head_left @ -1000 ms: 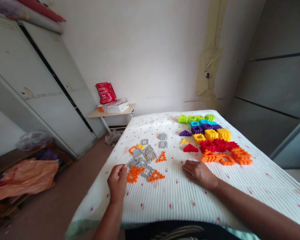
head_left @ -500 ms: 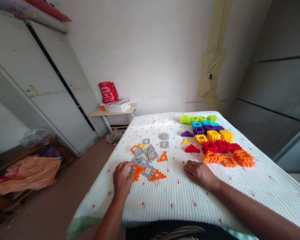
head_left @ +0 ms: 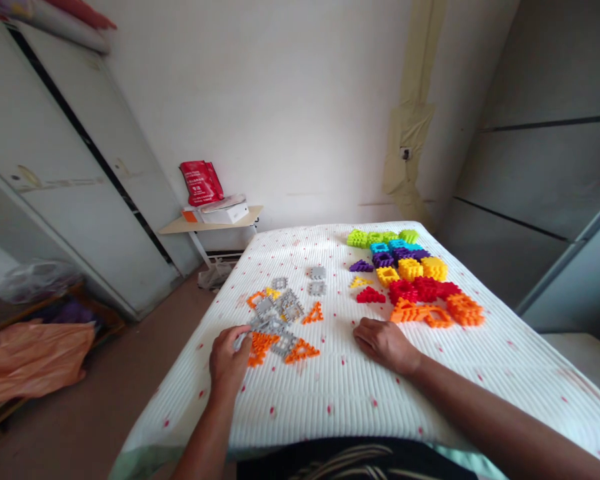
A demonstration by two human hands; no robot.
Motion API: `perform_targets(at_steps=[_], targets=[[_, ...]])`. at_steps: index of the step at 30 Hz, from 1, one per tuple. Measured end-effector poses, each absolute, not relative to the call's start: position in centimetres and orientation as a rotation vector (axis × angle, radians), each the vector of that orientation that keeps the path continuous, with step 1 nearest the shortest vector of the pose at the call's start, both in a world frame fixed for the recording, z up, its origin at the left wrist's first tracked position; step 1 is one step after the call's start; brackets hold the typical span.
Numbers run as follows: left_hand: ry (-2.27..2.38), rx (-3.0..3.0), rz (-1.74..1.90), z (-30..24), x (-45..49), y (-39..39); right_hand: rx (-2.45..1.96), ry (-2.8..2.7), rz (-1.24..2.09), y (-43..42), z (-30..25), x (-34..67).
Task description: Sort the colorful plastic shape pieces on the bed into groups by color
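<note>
My left hand (head_left: pixel 229 359) is at the near left edge of a loose pile of interlocking plastic pieces, its thumb and fingers closed around a grey piece (head_left: pixel 240 341). Beside the thumb lies an orange triangle (head_left: pixel 261 348). More grey square pieces (head_left: pixel 291 307) overlap in the pile, with another orange triangle (head_left: pixel 303 351) at its near right. My right hand (head_left: pixel 386 345) rests on the bedspread with its fingers curled in, and nothing shows in them. Just past it are orange pieces (head_left: pixel 410 313) and a red triangle (head_left: pixel 371 295).
Colour-sorted stacks stand at the right: yellow (head_left: pixel 409 269), purple (head_left: pixel 383 259), blue (head_left: pixel 397 245) and lime green (head_left: pixel 357 238). Two grey stacks (head_left: pixel 317 288) sit mid-bed. A small table (head_left: pixel 210 225) bearing a red bag (head_left: pixel 201 183) stands beyond the bed. Wardrobes (head_left: pixel 545 153) flank both sides.
The whole view has swung slightly right, so everything appears further left. Both hands keep nearly the same place and pose on the bed, and the pieces look unmoved.
</note>
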State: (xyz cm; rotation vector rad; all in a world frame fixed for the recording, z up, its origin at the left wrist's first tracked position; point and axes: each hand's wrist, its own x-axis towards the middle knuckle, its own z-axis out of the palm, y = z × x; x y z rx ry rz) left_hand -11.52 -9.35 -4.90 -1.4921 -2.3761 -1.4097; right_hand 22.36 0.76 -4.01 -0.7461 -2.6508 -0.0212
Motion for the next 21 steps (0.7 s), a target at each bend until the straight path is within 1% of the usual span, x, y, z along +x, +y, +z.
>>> perform_targets(at_steps=[21], targets=[[-2.541, -1.387, -1.479, -5.4, -12.6, -9.1, -0.805, -2.637, -0.021, 0.8, -4.1, 22.0]])
